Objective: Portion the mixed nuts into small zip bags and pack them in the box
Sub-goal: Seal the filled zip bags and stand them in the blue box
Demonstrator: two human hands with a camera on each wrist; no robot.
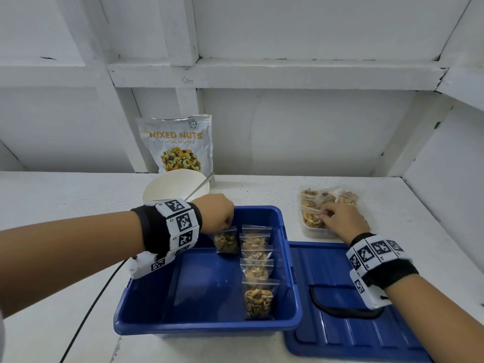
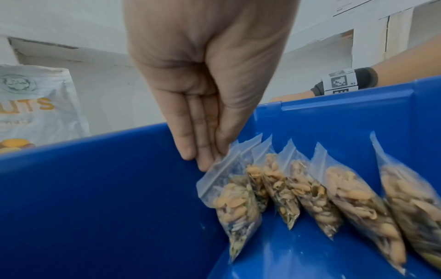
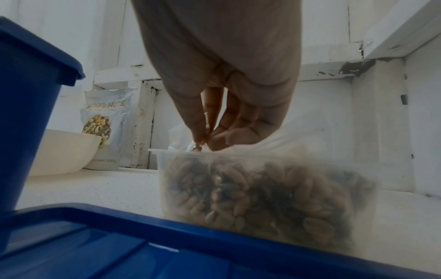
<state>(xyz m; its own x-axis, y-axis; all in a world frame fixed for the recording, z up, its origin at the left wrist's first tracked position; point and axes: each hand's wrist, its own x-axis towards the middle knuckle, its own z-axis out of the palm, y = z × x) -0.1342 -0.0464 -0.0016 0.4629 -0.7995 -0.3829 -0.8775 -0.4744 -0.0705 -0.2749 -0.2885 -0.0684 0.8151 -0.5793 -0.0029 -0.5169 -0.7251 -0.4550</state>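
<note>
Here, left hand (image 1: 218,212) fingers (image 2: 205,151) pinch a zip bag (image 1: 226,241) top; right hand (image 1: 340,218) fingers pinch another.

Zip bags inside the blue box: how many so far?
6. Five stand in a row along the blue box's right side; the left hand pinches the sixth bag beside the row's far end. Others may hide behind them.

White speckled counter (image 1: 262,191) carries: mixed nuts pouch (image 1: 180,144), white bowl (image 1: 167,188), blue box (image 1: 207,324), blue lid (image 1: 340,334), clear tub (image 1: 314,230) of filled bags, black cable (image 1: 86,315)
</note>
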